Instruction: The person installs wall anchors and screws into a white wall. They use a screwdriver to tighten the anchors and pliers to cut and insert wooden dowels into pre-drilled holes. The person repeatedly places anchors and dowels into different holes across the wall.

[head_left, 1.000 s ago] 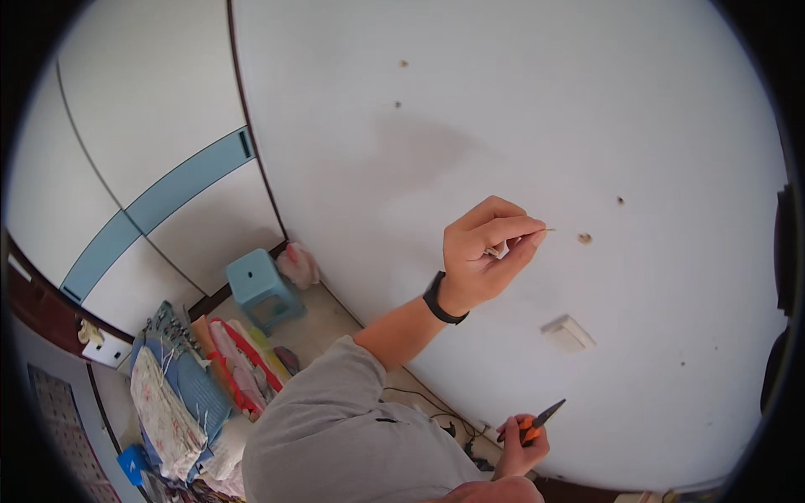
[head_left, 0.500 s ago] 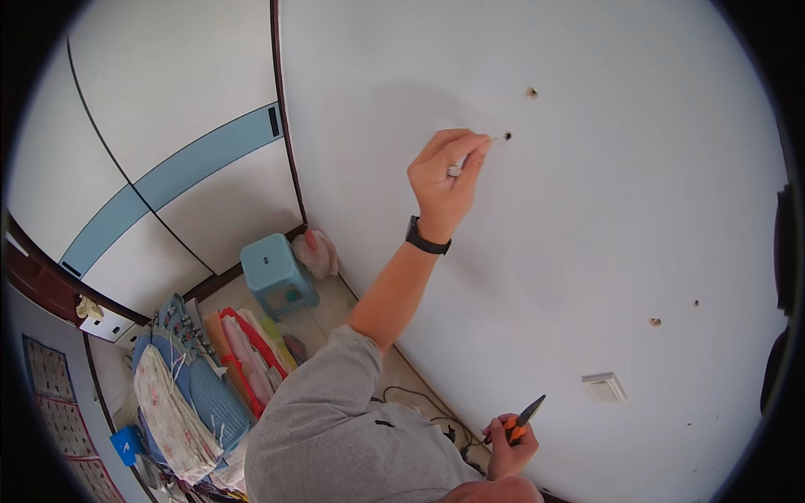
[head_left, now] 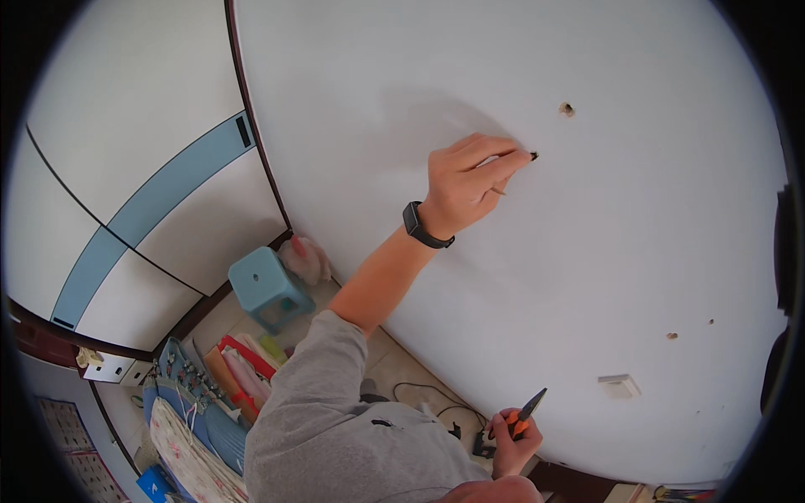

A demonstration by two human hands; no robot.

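Observation:
My left hand [head_left: 474, 180], with a black watch on its wrist, reaches up to the white wall [head_left: 402, 50]. Its thumb and fingers are closed, and the fingertips are at a small dark hole [head_left: 534, 156]. A thin pale stick [head_left: 499, 192] pokes out from under the curled fingers. Whether the fingertips pinch anything else at the hole is hidden. Lower down, close to the wall, my right hand [head_left: 513, 448] grips pliers [head_left: 521, 419] with orange-and-black handles, the dark jaws pointing up and to the right.
Another chipped hole [head_left: 568, 109] lies above and right of the first; smaller holes [head_left: 672, 336] and a white switch plate [head_left: 619, 386] are lower on the wall. A blue stool [head_left: 267, 285] stands by the wardrobe [head_left: 159, 75]. A black cable [head_left: 428, 387] lies on the floor.
My left fingertips have moved up to the dark hole, and the stick now shows lower, under the fingers. The view has shifted. My right hand still holds the pliers.

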